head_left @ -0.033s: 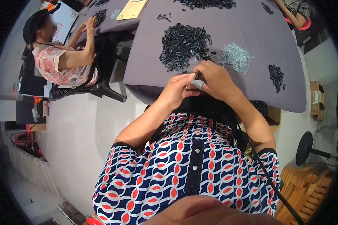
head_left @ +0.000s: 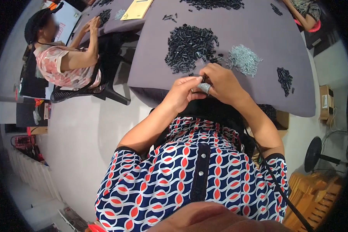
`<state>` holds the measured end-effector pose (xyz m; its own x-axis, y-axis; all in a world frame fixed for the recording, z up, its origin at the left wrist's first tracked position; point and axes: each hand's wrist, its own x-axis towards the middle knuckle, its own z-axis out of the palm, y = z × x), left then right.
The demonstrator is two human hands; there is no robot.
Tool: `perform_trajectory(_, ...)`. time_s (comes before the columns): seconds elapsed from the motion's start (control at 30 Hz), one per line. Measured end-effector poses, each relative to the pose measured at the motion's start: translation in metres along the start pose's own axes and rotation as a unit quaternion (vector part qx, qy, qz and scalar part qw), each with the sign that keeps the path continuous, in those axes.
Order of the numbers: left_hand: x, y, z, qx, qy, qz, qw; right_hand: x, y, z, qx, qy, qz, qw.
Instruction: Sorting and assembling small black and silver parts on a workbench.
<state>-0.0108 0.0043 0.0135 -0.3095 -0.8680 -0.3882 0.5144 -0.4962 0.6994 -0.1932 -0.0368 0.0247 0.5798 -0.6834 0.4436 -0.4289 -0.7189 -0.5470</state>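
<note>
My left hand (head_left: 182,91) and my right hand (head_left: 223,83) meet in front of me at the table's near edge, fingers closed together. Pinched between them is a small black plastic piece (head_left: 205,78), mostly hidden by the fingers. A silvery grey wrap (head_left: 203,88) shows just below it; whether it sits round a finger or is held, I cannot tell. Just beyond my hands lies a large heap of short black plastic pieces (head_left: 189,48). To its right is a smaller pile of clear, pale small parts (head_left: 244,60).
On the grey-covered table (head_left: 150,58) are a small black pile (head_left: 285,80) at right, a few loose pieces (head_left: 170,17) and a yellow pad (head_left: 137,9). A person (head_left: 67,58) sits at left on a black chair (head_left: 116,92). Another person's arm (head_left: 307,19) shows at far right.
</note>
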Motion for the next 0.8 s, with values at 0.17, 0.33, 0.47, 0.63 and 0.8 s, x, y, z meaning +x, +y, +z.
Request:
perform_trajectory(0.17, -0.001, -0.015, -0.008, 0.031, 0.002, 0.028, 0.999, -0.012, -0.004, 0.014, -0.051, 0.016, -0.018, 0.998)
perform_trajectory(0.33, -0.007, -0.03, -0.002, -0.003, 0.021, 0.01, 1.0, -0.029, -0.005, 0.021, -0.066, -0.006, -0.008, 0.998)
perform_trajectory(0.47, -0.005, -0.039, 0.0, -0.006, -0.028, -0.013, 1.0, -0.043, -0.005, 0.01, -0.062, -0.039, 0.016, 0.997)
perform_trajectory(0.63, 0.016, -0.008, 0.003, 0.545, 0.027, 0.447, 0.709, -0.048, 0.016, -0.052, -0.189, 0.079, 0.046, 0.978)
perform_trajectory(0.8, 0.049, 0.021, -0.01, 0.663, 0.064, 0.459, 0.588, -0.097, 0.082, -0.099, -0.354, 0.086, 0.255, 0.896)
